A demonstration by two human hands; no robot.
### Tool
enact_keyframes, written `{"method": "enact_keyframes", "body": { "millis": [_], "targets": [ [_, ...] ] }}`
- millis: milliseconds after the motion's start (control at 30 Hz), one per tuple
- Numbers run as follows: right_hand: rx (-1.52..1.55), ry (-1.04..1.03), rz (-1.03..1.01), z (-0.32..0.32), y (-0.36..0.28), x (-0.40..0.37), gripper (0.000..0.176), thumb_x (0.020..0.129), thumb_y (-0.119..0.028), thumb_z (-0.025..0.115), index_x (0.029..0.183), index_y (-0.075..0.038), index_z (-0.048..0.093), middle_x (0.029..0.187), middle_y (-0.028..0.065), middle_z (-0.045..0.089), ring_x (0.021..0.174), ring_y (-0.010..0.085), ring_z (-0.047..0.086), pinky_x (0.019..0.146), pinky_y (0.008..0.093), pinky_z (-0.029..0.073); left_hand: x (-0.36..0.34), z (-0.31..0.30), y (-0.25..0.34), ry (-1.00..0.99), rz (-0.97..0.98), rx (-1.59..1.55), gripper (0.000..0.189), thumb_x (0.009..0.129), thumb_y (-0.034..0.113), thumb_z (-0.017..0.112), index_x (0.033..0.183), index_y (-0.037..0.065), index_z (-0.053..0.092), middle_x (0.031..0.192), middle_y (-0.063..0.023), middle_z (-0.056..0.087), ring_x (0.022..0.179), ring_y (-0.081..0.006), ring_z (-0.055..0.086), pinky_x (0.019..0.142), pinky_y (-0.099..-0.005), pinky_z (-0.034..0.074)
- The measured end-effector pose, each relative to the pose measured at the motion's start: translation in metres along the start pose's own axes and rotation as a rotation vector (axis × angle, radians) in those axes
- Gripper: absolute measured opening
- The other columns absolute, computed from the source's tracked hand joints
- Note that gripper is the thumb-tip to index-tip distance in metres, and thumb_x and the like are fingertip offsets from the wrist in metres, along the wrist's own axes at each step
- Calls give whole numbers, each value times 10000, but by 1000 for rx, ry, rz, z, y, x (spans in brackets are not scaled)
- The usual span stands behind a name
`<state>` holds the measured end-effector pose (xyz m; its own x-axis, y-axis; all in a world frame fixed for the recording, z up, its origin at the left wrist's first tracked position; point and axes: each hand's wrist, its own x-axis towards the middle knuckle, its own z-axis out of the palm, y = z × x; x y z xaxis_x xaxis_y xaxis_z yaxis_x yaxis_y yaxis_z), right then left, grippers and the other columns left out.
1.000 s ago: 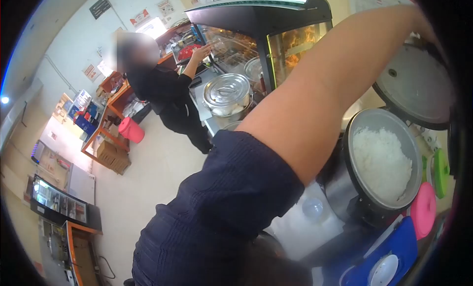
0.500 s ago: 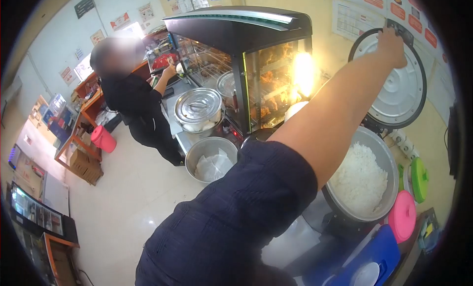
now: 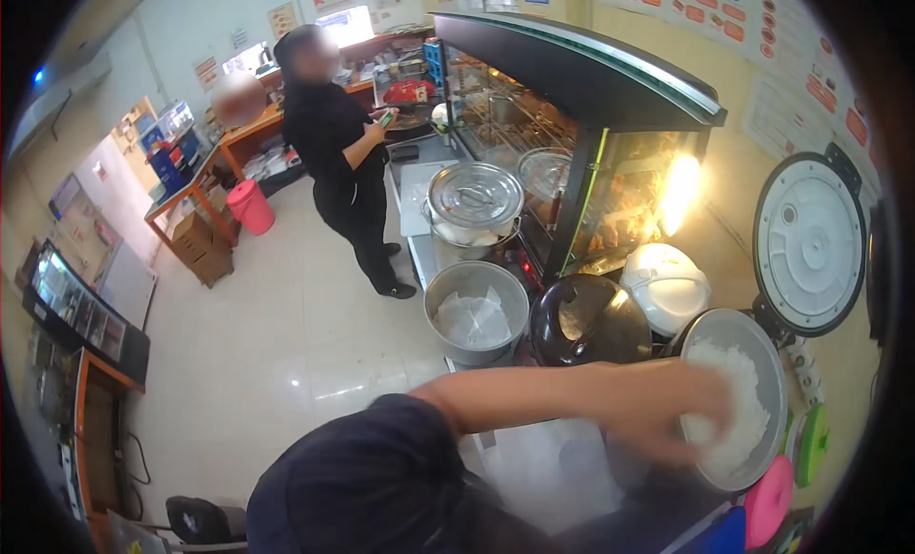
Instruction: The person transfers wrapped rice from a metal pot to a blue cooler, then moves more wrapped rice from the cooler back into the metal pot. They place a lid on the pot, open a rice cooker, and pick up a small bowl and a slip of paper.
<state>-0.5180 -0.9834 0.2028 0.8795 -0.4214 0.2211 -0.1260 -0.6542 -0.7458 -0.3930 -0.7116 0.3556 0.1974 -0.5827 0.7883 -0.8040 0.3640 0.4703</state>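
My left hand is over the near rim of a large rice cooker pot, blurred by motion. Its fingers look apart, with nothing visible in them. Cooked white rice fills much of the pot, partly hidden behind the hand. The cooker's round lid stands raised on its hinge at the far side. Left of the pot are a white domed helmet-like object and a dark round lidded pot. My right hand is out of view.
A metal pot with white sheets and a steel-lidded pot stand along the counter. Behind them is a lit glass display cabinet. A person in black stands at left. Pink and green lids lie at right.
My left hand has come off the raised lid and moved down and left to the rice pot. The view has swung, so the cabinet and the other person sit further right.
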Motion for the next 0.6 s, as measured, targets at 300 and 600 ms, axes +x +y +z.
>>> {"method": "enact_keyframes", "body": {
  "millis": [300,600],
  "targets": [
    [42,-91,-14,42,-33,-17,476,942,-181,596,1349,53,521,1325,159,576,1234,269,539,1059,382,404,-242,2,62,-67,-999,-44,128,919,130,650,1012,52,692,933,-107,683,858,-260,658,784,-405,533],
    [33,-108,6,97,-92,-43,469,933,-183,617,1331,52,540,1301,153,594,1214,264,554,1047,381,415,-272,-50,61,-214,-833,230,299,900,141,631,1192,76,649,1016,-142,665,954,-326,643,825,-440,520]
  ]
}}
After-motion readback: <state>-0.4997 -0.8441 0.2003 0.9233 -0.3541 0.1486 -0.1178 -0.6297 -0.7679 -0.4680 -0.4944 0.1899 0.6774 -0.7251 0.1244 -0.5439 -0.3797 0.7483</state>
